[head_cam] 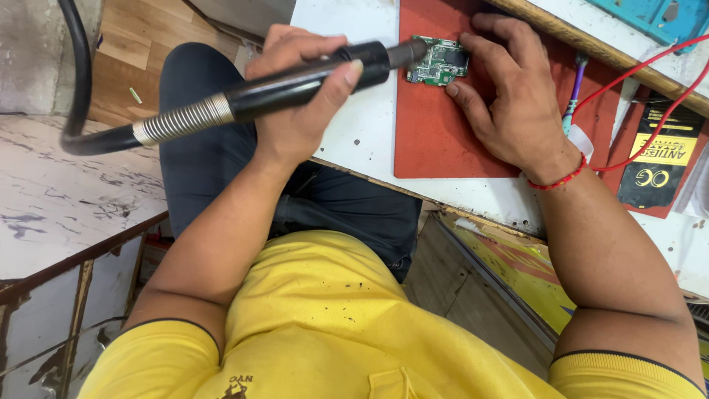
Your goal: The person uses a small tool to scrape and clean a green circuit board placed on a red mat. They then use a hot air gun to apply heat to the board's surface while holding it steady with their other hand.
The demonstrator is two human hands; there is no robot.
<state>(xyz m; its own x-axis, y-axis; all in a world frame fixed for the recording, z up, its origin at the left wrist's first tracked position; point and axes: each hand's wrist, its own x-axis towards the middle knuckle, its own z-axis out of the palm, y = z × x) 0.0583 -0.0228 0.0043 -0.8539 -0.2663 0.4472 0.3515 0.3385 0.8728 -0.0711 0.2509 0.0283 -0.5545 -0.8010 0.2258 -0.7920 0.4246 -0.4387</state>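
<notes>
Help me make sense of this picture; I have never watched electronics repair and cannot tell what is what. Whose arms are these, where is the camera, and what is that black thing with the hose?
The camera sits on the person's head and looks down, so you see their own yellow shirt, lap and two bare arms. There is no machine here, only hands.

The left hand has its grip closed around a black wand-shaped tool with a thick hose trailing off to the left. It is probably a hot-air tool, judging by its shape. Its nozzle points at a small green circuit board.

The right hand rests on the red mat, fingertips against the board's edge, steadying it. That wrist wears a red bracelet.

The mat lies on a white table. Red wires and a black and yellow packet lie to the right.
</notes>
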